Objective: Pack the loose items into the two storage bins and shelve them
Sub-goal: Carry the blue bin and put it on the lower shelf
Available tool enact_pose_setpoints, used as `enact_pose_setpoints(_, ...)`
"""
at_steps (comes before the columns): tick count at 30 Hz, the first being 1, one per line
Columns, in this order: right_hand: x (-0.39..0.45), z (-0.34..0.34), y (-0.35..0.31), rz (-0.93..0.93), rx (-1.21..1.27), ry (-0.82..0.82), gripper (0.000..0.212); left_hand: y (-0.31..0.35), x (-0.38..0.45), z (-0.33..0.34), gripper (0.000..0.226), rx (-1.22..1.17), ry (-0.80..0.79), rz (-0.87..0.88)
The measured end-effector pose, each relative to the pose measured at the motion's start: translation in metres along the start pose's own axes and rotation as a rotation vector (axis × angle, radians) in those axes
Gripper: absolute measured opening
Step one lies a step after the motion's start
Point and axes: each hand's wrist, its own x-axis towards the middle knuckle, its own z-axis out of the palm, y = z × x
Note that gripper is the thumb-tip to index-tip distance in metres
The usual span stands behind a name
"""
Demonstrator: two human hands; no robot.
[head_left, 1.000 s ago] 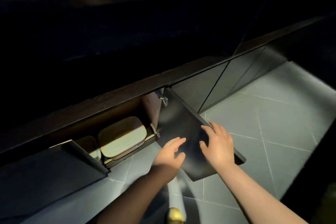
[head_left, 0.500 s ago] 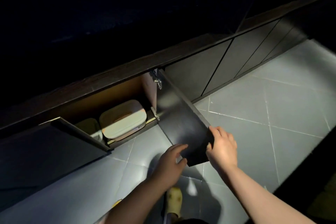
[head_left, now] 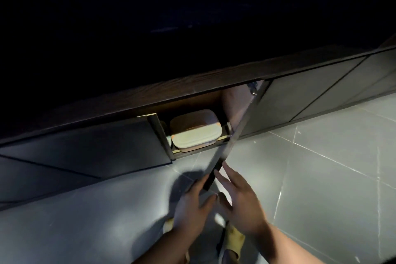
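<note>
The storage bin (head_left: 196, 130), pale and closed with a lid, sits inside the low cabinet (head_left: 192, 100) on its bottom shelf, directly behind the opening. A second bin (head_left: 166, 133) is only a sliver behind the left door (head_left: 85, 141). The right door (head_left: 237, 135) is seen edge-on, its long axis running from the hinge at the upper right down to its free edge at the hands. The left hand (head_left: 190, 206) lies against the inner side of that edge, fingers extended; the right hand (head_left: 242, 199) lies flat on the outer side. Neither grip is clenched. The bin lies up and to the left of both hands, past the door edge. In my judgement the right hand is better placed to swing the door shut across the opening; the left hand should clear first.
</note>
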Motion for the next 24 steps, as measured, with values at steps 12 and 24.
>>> enact_pose_setpoints(12,0.125,0.031,-0.07,-0.001,-0.195,-0.197,0.093,-0.047,0.081,-0.11,0.031,-0.099,0.38,-0.021)
enact_pose_setpoints(24,0.186,0.037,-0.105,0.169,-0.144,-0.233,0.093,-0.048,0.114,-0.124,0.05,-0.064,0.229,-0.059)
